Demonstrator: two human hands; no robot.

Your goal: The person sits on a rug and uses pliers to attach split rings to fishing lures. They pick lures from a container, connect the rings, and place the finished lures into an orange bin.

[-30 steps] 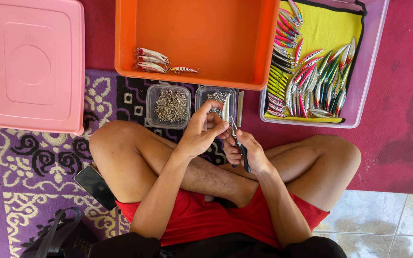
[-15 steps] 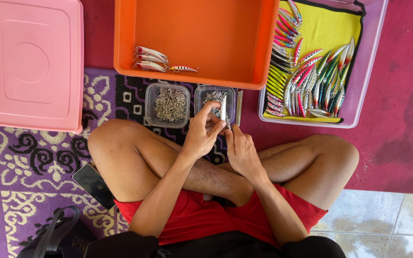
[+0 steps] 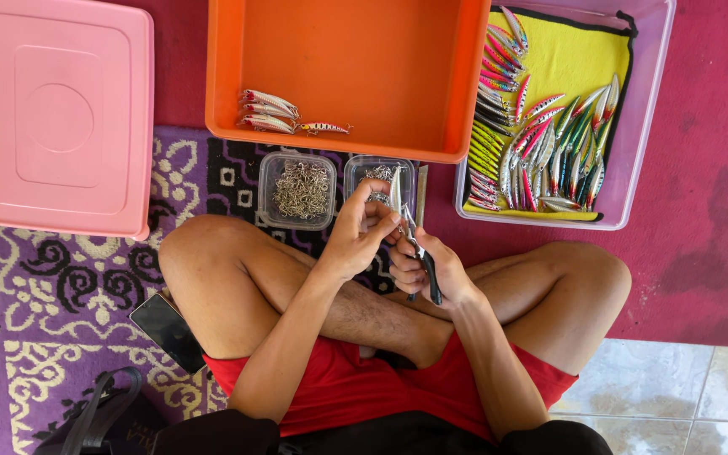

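I sit cross-legged on a patterned rug. My left hand [image 3: 355, 236] pinches a slim silver fishing lure [image 3: 395, 190] upright above my knees. My right hand [image 3: 423, 268] grips dark-handled pliers [image 3: 425, 268] whose jaws meet the lure's lower end. Just beyond my hands stand two small clear tubs: one with metal hooks [image 3: 300, 190], one with small rings [image 3: 378, 176]. An orange bin [image 3: 431, 76] holds a few finished lures [image 3: 273, 111] at its near left corner. A clear tray [image 3: 646, 109] on the right holds several coloured lures [image 3: 549, 152] on a yellow cloth.
A pink lidded box [image 3: 56, 114] lies at the far left. A dark phone [image 3: 168, 331] rests on the rug by my left thigh, and a black bag [image 3: 99, 417] sits at the lower left. Tiled floor shows at the lower right.
The lure stays between my hands in front of the ring tub. My right hand has brought the pliers back up to the lure's lower end.
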